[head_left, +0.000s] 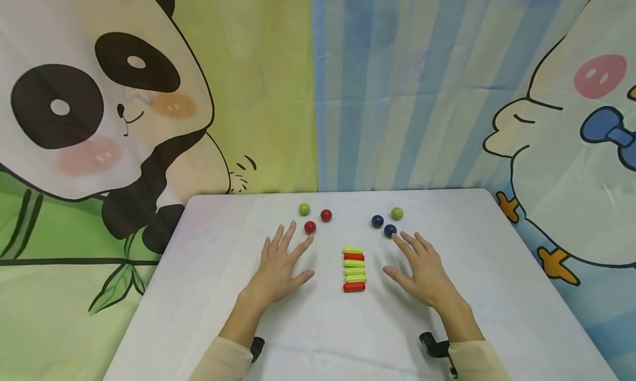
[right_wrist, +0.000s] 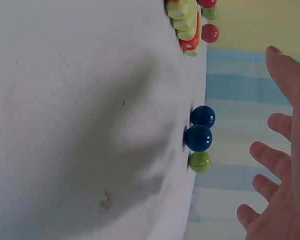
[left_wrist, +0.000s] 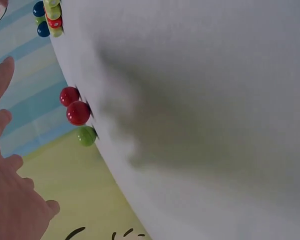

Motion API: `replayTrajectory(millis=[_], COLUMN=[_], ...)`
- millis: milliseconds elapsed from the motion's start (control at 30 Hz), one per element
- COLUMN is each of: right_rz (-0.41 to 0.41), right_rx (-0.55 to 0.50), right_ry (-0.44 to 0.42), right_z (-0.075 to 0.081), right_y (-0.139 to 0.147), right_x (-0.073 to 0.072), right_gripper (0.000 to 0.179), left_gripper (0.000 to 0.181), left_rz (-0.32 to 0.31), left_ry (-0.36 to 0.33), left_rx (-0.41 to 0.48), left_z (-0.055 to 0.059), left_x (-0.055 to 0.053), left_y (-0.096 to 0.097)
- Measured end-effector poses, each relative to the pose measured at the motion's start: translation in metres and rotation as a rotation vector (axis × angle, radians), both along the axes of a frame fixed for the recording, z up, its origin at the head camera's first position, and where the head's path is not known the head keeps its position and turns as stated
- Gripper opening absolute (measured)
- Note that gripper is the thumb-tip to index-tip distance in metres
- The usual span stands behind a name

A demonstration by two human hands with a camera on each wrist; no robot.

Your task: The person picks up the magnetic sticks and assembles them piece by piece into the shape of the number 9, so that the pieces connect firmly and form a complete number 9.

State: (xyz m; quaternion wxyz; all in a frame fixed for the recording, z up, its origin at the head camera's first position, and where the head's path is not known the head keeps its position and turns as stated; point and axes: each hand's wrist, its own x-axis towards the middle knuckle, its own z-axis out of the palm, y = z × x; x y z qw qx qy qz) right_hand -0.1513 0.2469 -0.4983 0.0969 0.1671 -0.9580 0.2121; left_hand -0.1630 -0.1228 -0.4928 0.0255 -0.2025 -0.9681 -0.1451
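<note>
White table, yellow-green panda backdrop, blue-striped backdrop alongside

Beige sleeves, blk wrist cams

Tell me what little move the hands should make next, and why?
Perhaps the right hand could reach down to the nearer blue ball: it holds nothing, its fingers are spread, and the head view shows its index fingertip right by that ball.

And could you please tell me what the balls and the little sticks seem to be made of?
The balls: glossy, perhaps plastic or lacquered wood, judging by bright highlights on smooth surfaces. The sticks: probably smooth plastic, given their even, bright colour and rounded ends.
</note>
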Motion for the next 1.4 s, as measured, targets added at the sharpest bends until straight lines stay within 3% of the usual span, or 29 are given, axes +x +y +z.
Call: replayTrajectory(millis=[267,667,867,967,1100,1233,1400], right_rz=[0.037,0.076,0.100,0.144,0.161,0.126,0.079], right_rx=[-0.047,-0.159,-0.275,-0.325,-0.330,-0.346,-0.395], right_ry=[-0.031,-0.157,-0.220,-0.221,-0.207,-0.229,-0.287], right_z=[-0.006,-0.013,-0.027,-0.032,-0.030,-0.029,-0.037], right_y=[-0.007,-0.013,-0.022,-0.026,-0.029,-0.031,-0.037], right_x=[-0.011,-0.026,-0.030,-0.032,-0.041,-0.052,-0.058], right_gripper=[0.075,0.073,0.067,0.065,0.063,0.060,0.058], left_gripper=[0.077,0.072,0.069,0.068,0.067,0.065,0.066], left_rz=[-0.007,-0.035,-0.138,-0.168,-0.165,-0.138,-0.116], left_ry=[-0.084,-0.144,-0.253,-0.253,-0.277,-0.325,-0.368], left_rx=[0.098,0.201,0.301,0.297,0.343,0.418,0.378], left_z=[-0.006,-0.017,-0.020,-0.022,-0.024,-0.025,-0.025], left_x=[-0.003,-0.012,-0.022,-0.027,-0.034,-0.041,-0.048], left_y=[0.003,0.019,0.020,0.019,0.027,0.037,0.044])
